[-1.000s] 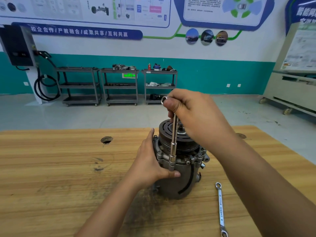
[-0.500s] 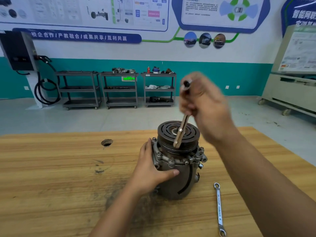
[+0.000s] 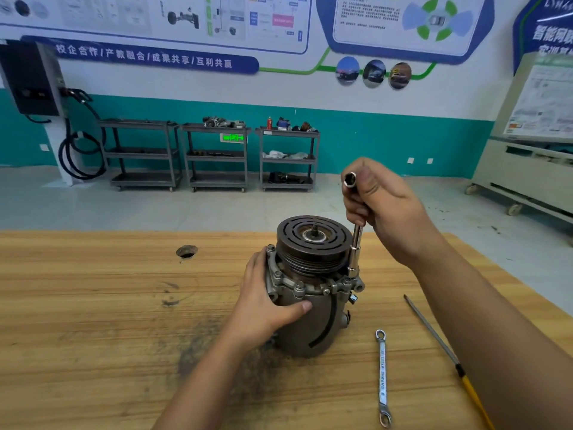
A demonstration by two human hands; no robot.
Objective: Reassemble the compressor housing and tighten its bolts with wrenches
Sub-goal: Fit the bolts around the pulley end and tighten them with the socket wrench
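Automotive training workshop. Scarred wooden workbench [image 3: 93,336], three grey parts trolleys [image 3: 217,180] along teal wall [image 3: 372,144], wall-mounted charging unit [image 3: 31,79] (cable [image 3: 71,159] looped below), vehicle-diagram posters [image 3: 186,20] above.

The table [image 3: 93,321] left of the compressor [image 3: 310,333] gives a wide passage over bare wood, with only a small hole [image 3: 186,251] at the far left. The left hand [image 3: 266,305] covers the compressor's left side. On its right rim the upright socket wrench [image 3: 355,249], gripped by the right hand [image 3: 387,212], stands in the way. At the near right a ring spanner [image 3: 383,377] and a screwdriver [image 3: 434,336] lie flat, with a narrow strip of wood between them.
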